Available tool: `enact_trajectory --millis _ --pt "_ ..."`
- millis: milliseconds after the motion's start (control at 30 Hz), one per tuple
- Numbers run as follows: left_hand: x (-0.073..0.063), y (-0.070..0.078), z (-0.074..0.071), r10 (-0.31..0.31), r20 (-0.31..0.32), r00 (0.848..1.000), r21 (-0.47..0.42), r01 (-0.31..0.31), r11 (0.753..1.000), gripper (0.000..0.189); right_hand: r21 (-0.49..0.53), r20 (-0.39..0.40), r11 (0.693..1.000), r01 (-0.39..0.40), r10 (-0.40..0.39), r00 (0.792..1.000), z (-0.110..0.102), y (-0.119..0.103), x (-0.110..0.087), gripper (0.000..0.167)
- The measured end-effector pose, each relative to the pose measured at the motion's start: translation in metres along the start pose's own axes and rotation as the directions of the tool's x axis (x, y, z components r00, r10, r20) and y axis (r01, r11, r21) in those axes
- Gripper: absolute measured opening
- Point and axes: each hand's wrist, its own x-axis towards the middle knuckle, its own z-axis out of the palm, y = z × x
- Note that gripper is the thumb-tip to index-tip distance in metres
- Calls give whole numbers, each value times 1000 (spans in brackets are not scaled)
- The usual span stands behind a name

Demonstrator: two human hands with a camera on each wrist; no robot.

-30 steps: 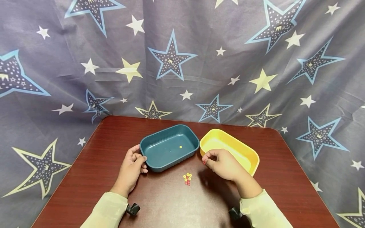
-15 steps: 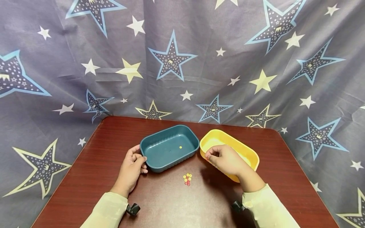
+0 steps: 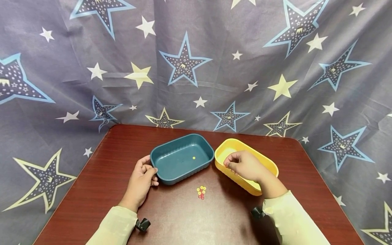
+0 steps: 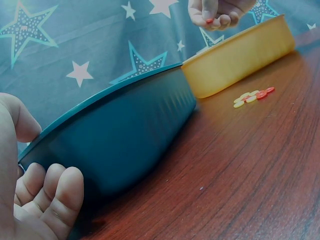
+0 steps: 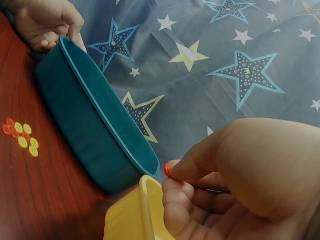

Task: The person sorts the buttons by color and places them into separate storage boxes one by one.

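My left hand [image 3: 139, 180] grips the near left end of a dark teal plastic tub [image 3: 176, 163], thumb at the rim and fingers against the outer wall. One small yellow button [image 3: 194, 158] lies on that tub's floor. Over the near side of a yellow tub [image 3: 234, 178] is my right hand [image 3: 246, 166]. Between its thumb and fingertip it pinches a red button [image 5: 167, 170], which the left wrist view shows above the tub's rim. Part of the yellow tub's inside is hidden by this hand.
A small cluster of red and yellow buttons [image 3: 201, 192] lies on the reddish-brown table [image 3: 190, 224] in front of the tubs. The tubs' ends nearly meet. Behind the table hangs a grey star-patterned cloth [image 3: 196, 98].
My right hand has moved right and away from me, from beside the yellow tub's near wall to over it, still pinching the red button. The left hand and teal tub have stayed put.
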Motion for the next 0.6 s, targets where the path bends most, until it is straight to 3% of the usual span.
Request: enact_trajectory --millis 267,600 --pt "0 0 0 -5 0 1000 0 5 1000 62 -1 21 1000 -23 23 1000 -9 4 6 13" --pt "2 -2 -1 -3 0 1000 -5 3 1000 62 101 29 993 -65 63 998 -19 14 18 16"
